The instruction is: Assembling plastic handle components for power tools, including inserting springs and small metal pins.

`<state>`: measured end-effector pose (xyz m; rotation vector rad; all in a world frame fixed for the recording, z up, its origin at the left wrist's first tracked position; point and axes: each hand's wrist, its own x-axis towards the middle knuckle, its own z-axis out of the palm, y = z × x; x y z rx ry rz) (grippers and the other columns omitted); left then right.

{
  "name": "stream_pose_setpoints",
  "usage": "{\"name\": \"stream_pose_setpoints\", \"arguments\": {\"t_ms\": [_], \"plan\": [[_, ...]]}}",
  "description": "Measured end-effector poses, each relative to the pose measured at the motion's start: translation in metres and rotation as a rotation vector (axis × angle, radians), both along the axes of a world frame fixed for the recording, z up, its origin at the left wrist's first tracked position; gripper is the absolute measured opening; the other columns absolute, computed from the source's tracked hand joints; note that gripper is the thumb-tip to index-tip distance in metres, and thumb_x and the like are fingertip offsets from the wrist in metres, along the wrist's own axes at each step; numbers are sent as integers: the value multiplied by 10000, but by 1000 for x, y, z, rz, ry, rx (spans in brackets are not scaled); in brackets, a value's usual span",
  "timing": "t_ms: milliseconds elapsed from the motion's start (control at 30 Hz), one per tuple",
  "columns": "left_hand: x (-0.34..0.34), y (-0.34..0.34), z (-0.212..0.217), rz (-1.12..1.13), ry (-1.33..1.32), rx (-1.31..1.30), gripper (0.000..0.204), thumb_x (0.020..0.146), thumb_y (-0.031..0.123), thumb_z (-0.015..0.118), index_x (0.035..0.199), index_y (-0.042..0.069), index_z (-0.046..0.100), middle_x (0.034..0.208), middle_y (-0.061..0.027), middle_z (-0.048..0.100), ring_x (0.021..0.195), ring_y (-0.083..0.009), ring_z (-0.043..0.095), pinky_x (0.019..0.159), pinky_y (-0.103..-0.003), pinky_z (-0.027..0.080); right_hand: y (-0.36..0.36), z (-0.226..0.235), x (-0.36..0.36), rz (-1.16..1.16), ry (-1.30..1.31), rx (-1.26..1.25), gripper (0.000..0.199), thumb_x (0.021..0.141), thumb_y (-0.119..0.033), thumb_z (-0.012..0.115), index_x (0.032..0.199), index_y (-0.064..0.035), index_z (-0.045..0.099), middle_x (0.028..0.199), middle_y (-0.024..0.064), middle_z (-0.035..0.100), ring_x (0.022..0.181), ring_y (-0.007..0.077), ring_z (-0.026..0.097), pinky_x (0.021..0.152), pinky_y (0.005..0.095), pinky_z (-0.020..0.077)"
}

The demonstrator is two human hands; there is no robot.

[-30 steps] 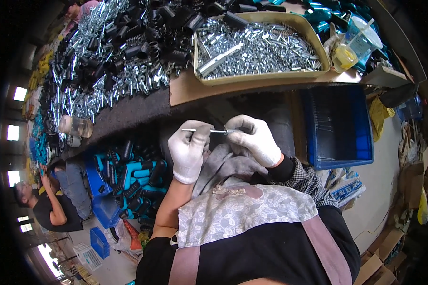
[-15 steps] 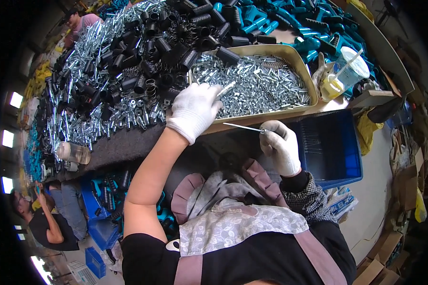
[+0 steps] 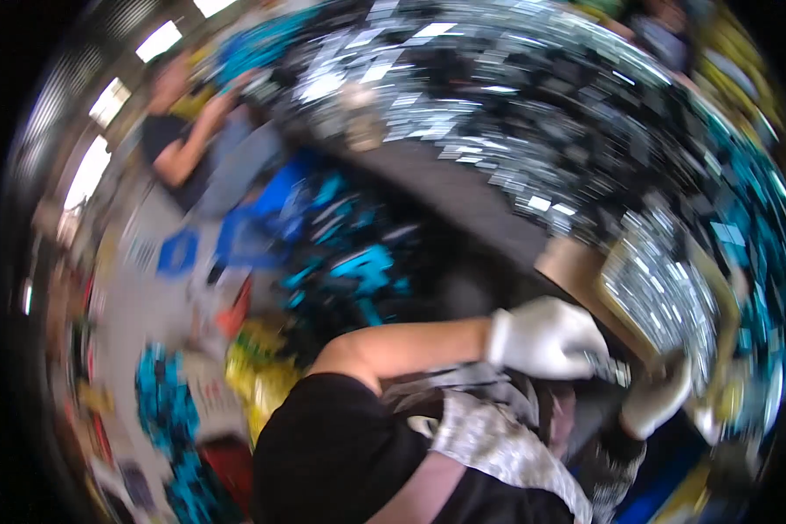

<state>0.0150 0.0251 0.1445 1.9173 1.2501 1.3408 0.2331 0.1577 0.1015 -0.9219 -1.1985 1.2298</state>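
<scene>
The whole picture is smeared by motion. My left hand (image 3: 546, 339), in a white glove, reaches in front of my body, its fingertips closed on a small shiny metal piece (image 3: 617, 372), too blurred to name further. My right hand (image 3: 659, 397), also gloved, is just right of it, at the near edge of the tray. Its fingers look curled together; what they hold is lost in the blur. The pale yellow tray (image 3: 730, 306), filled with small metal parts (image 3: 659, 284), lies just beyond my hands.
Black and silver parts (image 3: 533, 113) heap across the bench, with teal parts (image 3: 764, 253) at the right. A jar (image 3: 361, 122) stands by the bench edge. Blue crates (image 3: 266, 231), teal parts and a yellow bag (image 3: 266, 375) lie at left; a seated person (image 3: 192, 140) works far left.
The view has swung left, so bench and tray now appear farther right. My left hand has left the tray with a small metal piece and come near my right, where the thin rod no longer shows.
</scene>
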Motion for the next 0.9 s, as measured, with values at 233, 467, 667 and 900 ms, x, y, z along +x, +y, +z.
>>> {"name": "stream_pose_setpoints", "arguments": {"t_ms": [233, 467, 667, 900], "plan": [[16, -65, -48, 219, -44, -112, 281, 835, 181, 701, 1074, 35, 695, 917, -164, 698, 879, -352, 670, 775, -424, 529, -46, -3, -64, 504, 99, -94, 235, 981, -266, 557, 849, -96, 462, 655, -25, 344, 498, 54, 295, 455, 234, 207], [10, -77, -51, 190, 301, -102, 377, 702, 331, 779, 1015, 130, 718, 770, -96, 646, 677, -314, 659, 581, -425, 521, -73, -16, -81, 511, -70, -163, 122, 959, -160, 572, 904, -64, 522, 659, -22, 419, 489, 45, 332, 441, 219, 223], [19, -84, -68, 249, 311, -62, 300, 737, 316, 751, 964, 123, 714, 762, -88, 644, 657, -302, 655, 576, -418, 521, -78, -18, -66, 529, -112, -152, 90, 963, -149, 565, 956, -63, 540, 672, -20, 474, 486, 31, 345, 425, 213, 217], [-16, -81, -33, 257, 42, -282, 330, 856, 257, 698, 1124, 65, 702, 989, -163, 720, 882, -300, 715, 775, -390, 565, -62, 13, -30, 332, -309, -117, 160, 969, -169, 490, 909, -37, 557, 750, -20, 456, 598, 54, 374, 507, 203, 287]]}}
